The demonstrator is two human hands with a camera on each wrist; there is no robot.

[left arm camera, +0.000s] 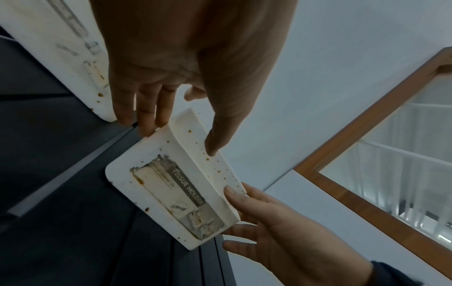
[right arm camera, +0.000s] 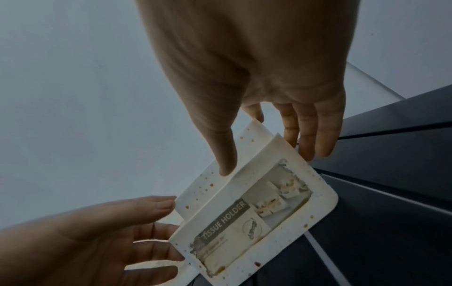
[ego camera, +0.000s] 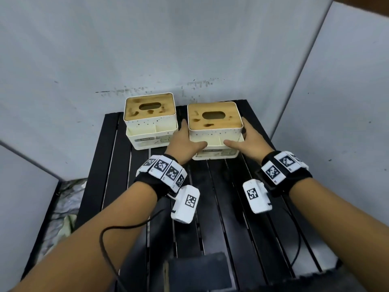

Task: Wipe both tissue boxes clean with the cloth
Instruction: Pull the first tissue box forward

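Two white tissue boxes with stained wooden lids stand at the far end of a black slatted table [ego camera: 221, 197]. The left box [ego camera: 150, 121] [left arm camera: 61, 48] is untouched. Both of my hands hold the right box [ego camera: 214, 127] [left arm camera: 171, 193] [right arm camera: 257, 212], which has brown specks and a torn "TISSUE HOLDER" label. My left hand [ego camera: 189, 135] [left arm camera: 179, 139] [right arm camera: 146, 222] grips its left front corner, thumb on the front. My right hand [ego camera: 244, 134] [right arm camera: 266, 160] [left arm camera: 257, 212] grips the right front corner the same way. A dark grey flat piece [ego camera: 197, 268] lies at the near edge; I cannot tell whether it is the cloth.
White panels [ego camera: 147, 49] close in the table at the back, left and right. Left of the table, a gap shows crumpled material on the floor [ego camera: 67, 199]. The boxes stand a narrow gap apart. The left wrist view catches a wooden-framed window [left arm camera: 367, 135].
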